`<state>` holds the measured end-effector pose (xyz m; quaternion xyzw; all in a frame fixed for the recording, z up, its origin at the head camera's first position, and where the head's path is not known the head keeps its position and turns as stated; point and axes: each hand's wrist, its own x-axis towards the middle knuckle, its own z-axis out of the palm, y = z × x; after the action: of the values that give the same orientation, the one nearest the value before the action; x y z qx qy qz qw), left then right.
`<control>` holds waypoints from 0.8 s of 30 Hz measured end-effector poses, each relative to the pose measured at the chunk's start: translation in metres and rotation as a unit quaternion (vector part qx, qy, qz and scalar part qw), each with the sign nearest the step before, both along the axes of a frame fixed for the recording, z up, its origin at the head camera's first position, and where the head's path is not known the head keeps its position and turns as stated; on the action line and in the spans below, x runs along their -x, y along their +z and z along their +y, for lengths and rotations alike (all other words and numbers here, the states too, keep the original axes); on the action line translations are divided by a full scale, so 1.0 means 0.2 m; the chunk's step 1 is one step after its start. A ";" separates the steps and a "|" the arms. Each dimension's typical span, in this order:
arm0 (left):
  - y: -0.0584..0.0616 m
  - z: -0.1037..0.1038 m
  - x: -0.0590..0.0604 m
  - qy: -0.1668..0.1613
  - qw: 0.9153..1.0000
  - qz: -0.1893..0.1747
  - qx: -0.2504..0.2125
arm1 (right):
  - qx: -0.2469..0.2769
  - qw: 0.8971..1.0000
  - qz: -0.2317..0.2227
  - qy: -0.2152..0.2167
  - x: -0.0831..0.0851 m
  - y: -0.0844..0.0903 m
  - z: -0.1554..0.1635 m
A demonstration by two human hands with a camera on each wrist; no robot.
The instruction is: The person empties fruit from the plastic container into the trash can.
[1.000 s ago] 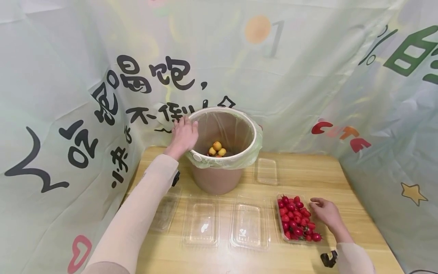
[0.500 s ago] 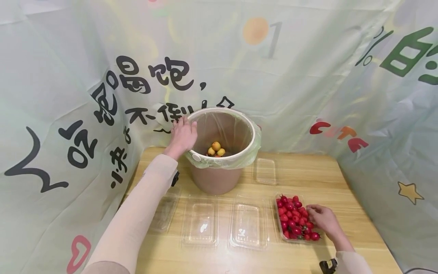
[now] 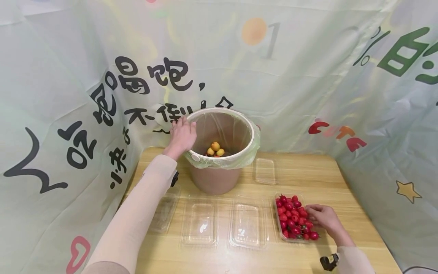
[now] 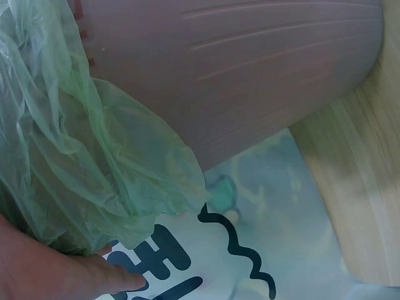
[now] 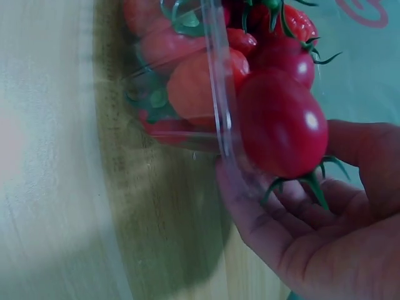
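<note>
A brown bin (image 3: 216, 177) lined with a green bag (image 3: 239, 160) stands at the back of the wooden table (image 3: 308, 171); a few yellow-orange fruits (image 3: 215, 149) lie inside it. My left hand (image 3: 184, 127) holds the bin's near-left rim, thumb over the edge. The left wrist view shows that hand (image 4: 56, 275) below the green bag (image 4: 81, 156) and the bin wall (image 4: 250, 75). A clear tray of red cherry tomatoes (image 3: 294, 220) sits front right. My right hand (image 3: 313, 214) grips its right edge. In the right wrist view fingers (image 5: 262, 212) curl under the tray rim (image 5: 215, 94) beside a tomato (image 5: 281, 122).
Empty clear trays lie on the table: one (image 3: 200, 222) front centre, one (image 3: 248, 224) beside it, one (image 3: 265, 171) right of the bin, one (image 3: 164, 213) partly under my left arm. Printed cloth walls (image 3: 68, 114) close in the left, back and right sides.
My right hand has slid down and left along the tomato tray's right edge and closed on it. The left hand stays on the bin rim.
</note>
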<state>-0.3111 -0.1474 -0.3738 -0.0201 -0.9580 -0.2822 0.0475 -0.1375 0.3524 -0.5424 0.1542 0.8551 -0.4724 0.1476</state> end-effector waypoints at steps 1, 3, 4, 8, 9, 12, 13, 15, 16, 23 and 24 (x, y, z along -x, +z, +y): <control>0.00 0.00 0.00 0.000 1.000 0.000 -0.001 | 0.003 1.000 -0.005 0.001 0.00 0.00 0.00; 0.00 0.00 0.00 -0.001 1.000 -0.003 0.002 | 0.005 1.000 -0.013 0.008 0.01 0.00 0.00; 0.00 0.00 0.00 -0.001 1.000 -0.004 0.002 | 0.005 1.000 -0.016 0.013 0.01 -0.01 0.00; 0.00 0.00 0.00 0.000 1.000 -0.006 0.004 | -0.002 0.999 -0.024 0.025 0.03 0.00 -0.01; 0.00 0.00 0.00 0.001 1.000 -0.005 0.005 | -0.003 0.999 -0.024 0.028 0.03 0.00 -0.01; 0.00 0.00 0.00 0.002 1.000 -0.004 0.003 | -0.006 0.999 -0.022 0.025 0.04 0.00 -0.03; 0.00 0.00 0.00 0.002 1.000 -0.004 0.004 | -0.006 0.999 -0.021 0.023 0.04 0.00 -0.03; 0.00 0.00 0.00 0.004 1.000 -0.004 0.003 | -0.006 1.000 -0.014 0.021 0.04 -0.01 -0.04; 0.00 0.00 0.00 0.004 1.000 -0.005 0.002 | -0.006 1.000 -0.011 0.019 0.04 -0.01 -0.04; 0.00 0.00 -0.01 0.003 1.000 0.000 0.001 | -0.001 1.000 0.001 0.025 0.02 -0.03 -0.04; 0.00 0.00 -0.01 0.002 1.000 -0.001 0.002 | 0.000 1.000 0.004 0.026 0.02 -0.03 -0.04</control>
<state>-0.3101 -0.1482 -0.3742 -0.0177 -0.9586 -0.2803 0.0474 -0.1408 0.3436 -0.5477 0.1306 0.8594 -0.4689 0.1566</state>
